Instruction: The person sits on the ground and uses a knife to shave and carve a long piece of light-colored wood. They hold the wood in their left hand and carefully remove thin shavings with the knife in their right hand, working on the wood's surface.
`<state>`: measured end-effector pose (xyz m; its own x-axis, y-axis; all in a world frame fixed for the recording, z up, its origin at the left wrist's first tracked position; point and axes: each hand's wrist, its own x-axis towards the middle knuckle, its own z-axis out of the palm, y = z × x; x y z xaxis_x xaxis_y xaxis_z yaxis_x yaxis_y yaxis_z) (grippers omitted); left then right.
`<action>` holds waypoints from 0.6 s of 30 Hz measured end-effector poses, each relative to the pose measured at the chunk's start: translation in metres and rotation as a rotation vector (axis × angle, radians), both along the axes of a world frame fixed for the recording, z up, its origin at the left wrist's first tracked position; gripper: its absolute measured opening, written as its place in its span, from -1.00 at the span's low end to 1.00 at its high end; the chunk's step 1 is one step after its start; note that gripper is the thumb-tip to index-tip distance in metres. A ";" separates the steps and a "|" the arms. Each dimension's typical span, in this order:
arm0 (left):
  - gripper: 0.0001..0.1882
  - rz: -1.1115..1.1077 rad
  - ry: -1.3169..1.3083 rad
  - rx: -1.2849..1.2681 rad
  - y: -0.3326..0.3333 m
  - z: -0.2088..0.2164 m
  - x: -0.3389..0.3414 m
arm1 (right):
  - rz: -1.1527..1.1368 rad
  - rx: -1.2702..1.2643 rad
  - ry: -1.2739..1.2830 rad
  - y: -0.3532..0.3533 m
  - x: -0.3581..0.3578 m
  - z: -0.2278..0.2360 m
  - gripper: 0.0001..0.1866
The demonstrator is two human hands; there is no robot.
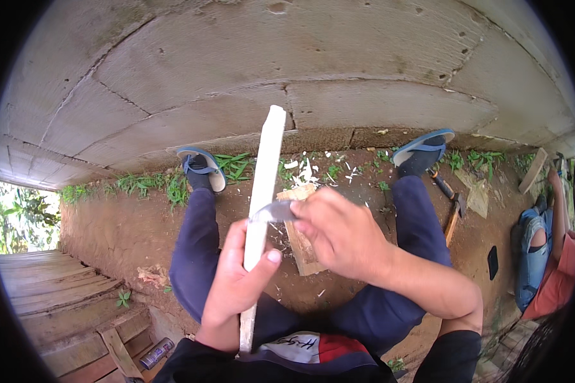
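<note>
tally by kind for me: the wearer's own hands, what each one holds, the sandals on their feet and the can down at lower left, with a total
Hands: 2 (left hand, right hand)
Pale wood strip: 1
Curved metal blade: 1
Sandals: 2 (left sandal, right sandal)
Can: 1
Total: 7

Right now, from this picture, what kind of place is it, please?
Probably an outdoor yard beside a building: there is bare earth underfoot, green plants along the foot of a large pale wall, and wooden planks at the left.
</note>
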<state>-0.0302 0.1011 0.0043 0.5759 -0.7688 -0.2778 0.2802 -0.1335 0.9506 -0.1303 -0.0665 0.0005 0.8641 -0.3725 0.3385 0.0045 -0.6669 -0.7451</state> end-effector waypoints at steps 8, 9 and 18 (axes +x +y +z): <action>-0.49 -0.079 -0.019 -0.007 0.004 0.000 -0.006 | -0.045 -0.102 -0.012 -0.016 -0.006 0.008 -0.83; -0.49 -0.074 -0.014 -0.011 0.003 0.000 -0.004 | -0.013 -0.096 -0.069 -0.007 -0.006 0.003 -0.78; -0.47 -0.138 -0.020 0.076 0.011 0.007 0.000 | 0.012 -0.119 0.000 0.015 -0.010 0.011 -0.79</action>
